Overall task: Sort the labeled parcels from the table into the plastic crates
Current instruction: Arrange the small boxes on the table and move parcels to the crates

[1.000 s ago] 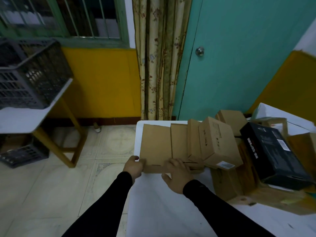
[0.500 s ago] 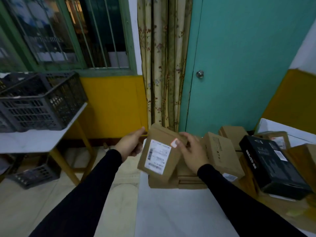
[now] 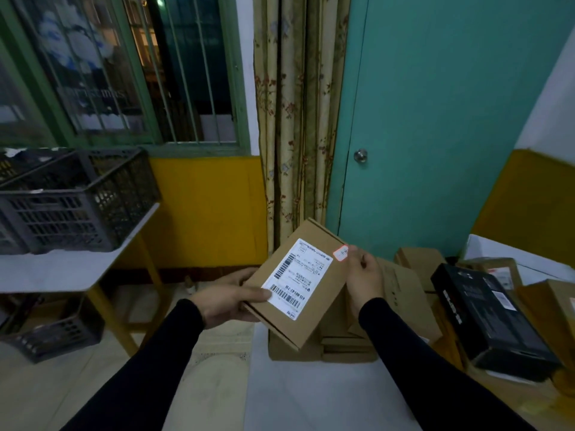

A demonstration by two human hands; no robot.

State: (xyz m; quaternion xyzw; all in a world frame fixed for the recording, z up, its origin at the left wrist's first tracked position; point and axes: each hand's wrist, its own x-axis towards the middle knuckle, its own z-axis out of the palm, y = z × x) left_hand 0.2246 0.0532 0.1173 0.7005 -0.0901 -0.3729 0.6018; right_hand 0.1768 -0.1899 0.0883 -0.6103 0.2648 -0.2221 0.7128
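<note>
Change: the flat brown parcel (image 3: 298,284) is off the table stack; a second ago it lay flat among the other boxes, half a second ago it was just lifted, now it is raised higher and turned label-up toward the camera.
Parcel position: in the air above the near left corner of the white table (image 3: 311,399), over the remaining stack of cardboard boxes (image 3: 342,346), tilted.
Left hand (image 3: 227,301): grips the parcel's lower left edge, thumb lying across the label's corner, fingers hidden underneath.
Right hand (image 3: 365,281): pinches the parcel's upper right corner with thumb and fingertips, beside a small red-and-white sticker (image 3: 341,252).
Meaning for task: judged as the label-reading step; the parcel is picked but not yet assigned to a crate.
Crates: one dark plastic crate (image 3: 77,200) on the side table at left, well apart from the parcel; another crate on the floor (image 3: 53,334) beneath it.
Label (image 3: 297,279): white shipping label, two barcodes, small print too blurred to read; a code line near the lower barcode looks like "413-B01-67-710", uncertain.
Sticker writing: unreadable.
Black box (image 3: 488,315): white lettering on its side, not legible.
</note>
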